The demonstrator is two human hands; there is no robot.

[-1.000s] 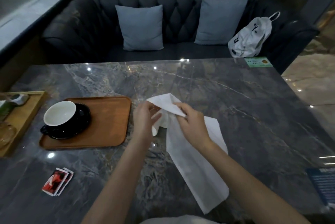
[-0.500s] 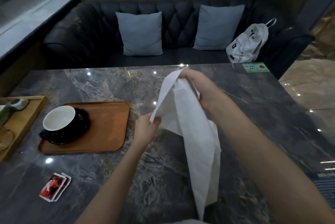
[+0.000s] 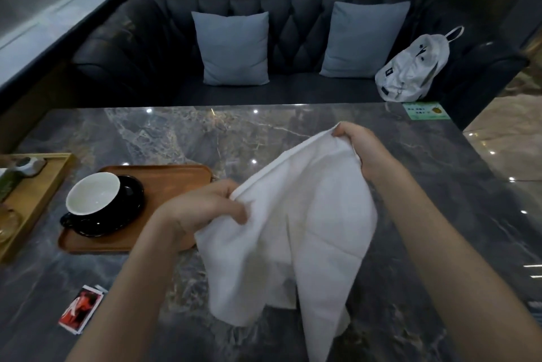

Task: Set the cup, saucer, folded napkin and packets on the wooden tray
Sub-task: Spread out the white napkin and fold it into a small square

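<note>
Dark marble table [image 3: 293,132] with a black sofa [image 3: 293,24] behind it at 12 o'clock. Both hands hold a white napkin [image 3: 296,244] up off the table, not folded yet: left hand [image 3: 205,209] pinches one top corner, right hand [image 3: 360,147] grips the other, higher up. Over at 9 o'clock, the cup [image 3: 93,197] sits on its saucer [image 3: 129,206] on the wooden tray [image 3: 176,179]. Packets [image 3: 80,309] lie on the table at 7 o'clock, off the tray.

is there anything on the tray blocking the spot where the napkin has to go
Nothing visible does. The cup and saucer sit on the left part of the wooden tray; its right part is bare wood. The napkin hangs unfolded between the left hand and right hand.
</note>
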